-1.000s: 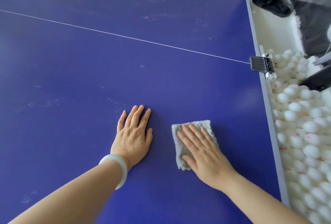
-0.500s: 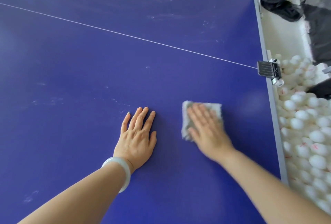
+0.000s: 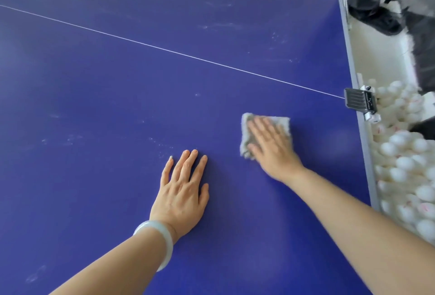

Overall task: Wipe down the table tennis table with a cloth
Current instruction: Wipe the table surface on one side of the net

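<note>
Head view, reading left to right: I see pale smudges and dusty streaks on the blue desk (image 3: 98, 96) at the far left and more across the thin white line (image 3: 164, 50). My left hand (image 3: 181, 191) lies flat on the desk, fingers spread and straight, holding nothing; it looks like a brace, with a pale bangle (image 3: 157, 243) on that wrist. Just to its right, well apart from it, my right hand (image 3: 270, 146) presses flat on the grey cloth (image 3: 280, 125), fingers extended over it, not gripping so much as pinning it to the surface. The cloth sits on the near half, short of the white line and near the net clamp (image 3: 359, 101) at the right edge, beyond which a heap of white balls (image 3: 407, 167) lies.

I judge the wiping stroke to be in hand, with most of the surface not yet covered. Next I would carry the cloth on towards the smears past the line, keeping even pressure.

Against a second ago, the cloth and right hand have travelled away from me toward the line; the left hand has stayed put.
</note>
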Tool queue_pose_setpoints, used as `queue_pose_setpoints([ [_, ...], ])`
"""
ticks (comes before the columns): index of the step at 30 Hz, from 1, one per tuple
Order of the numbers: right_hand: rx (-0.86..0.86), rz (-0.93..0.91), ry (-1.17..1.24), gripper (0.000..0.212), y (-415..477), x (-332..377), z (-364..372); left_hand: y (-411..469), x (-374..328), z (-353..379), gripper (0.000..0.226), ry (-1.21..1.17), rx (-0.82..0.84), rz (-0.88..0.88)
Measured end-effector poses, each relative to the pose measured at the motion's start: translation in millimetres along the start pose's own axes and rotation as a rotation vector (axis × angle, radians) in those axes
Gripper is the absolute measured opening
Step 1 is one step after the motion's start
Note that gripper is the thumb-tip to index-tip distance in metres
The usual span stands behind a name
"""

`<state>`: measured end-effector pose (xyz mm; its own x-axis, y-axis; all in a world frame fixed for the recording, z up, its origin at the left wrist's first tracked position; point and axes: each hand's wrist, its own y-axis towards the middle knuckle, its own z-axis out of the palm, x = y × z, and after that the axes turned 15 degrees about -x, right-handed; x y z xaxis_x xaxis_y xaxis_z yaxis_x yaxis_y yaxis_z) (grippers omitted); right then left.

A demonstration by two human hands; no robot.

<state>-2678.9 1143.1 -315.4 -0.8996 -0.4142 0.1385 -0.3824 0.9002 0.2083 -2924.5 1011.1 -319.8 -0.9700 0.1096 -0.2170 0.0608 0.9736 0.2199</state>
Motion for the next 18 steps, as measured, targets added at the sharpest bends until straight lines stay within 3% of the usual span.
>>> queue_pose_setpoints([
  [3,0.040,0.494,-0.188,0.064,45,-76,-13,1,-1,0,0.062,0.015,-0.004,0.003],
  [5,0.130,0.600,-0.216,0.067,81,-89,-14,1,-1,1,0.062,0.014,-0.003,0.008],
  [9,0.151,0.438,-0.148,0.067,141,-24,8,0,-1,1,0.062,0.006,-0.001,-0.001],
  [13,0.215,0.016,-0.018,0.067,134,80,26,1,-1,-1,0.064,0.002,0.008,-0.003],
  [15,0.189,-0.159,0.035,0.065,105,77,28,1,0,-2,0.064,-0.002,0.008,-0.002],
  [16,0.131,-0.164,0.016,0.063,95,58,25,1,0,-2,0.064,-0.008,0.008,-0.001],
  [18,0.023,0.078,-0.082,0.061,78,1,14,1,0,-1,0.063,-0.019,-0.002,-0.003],
])
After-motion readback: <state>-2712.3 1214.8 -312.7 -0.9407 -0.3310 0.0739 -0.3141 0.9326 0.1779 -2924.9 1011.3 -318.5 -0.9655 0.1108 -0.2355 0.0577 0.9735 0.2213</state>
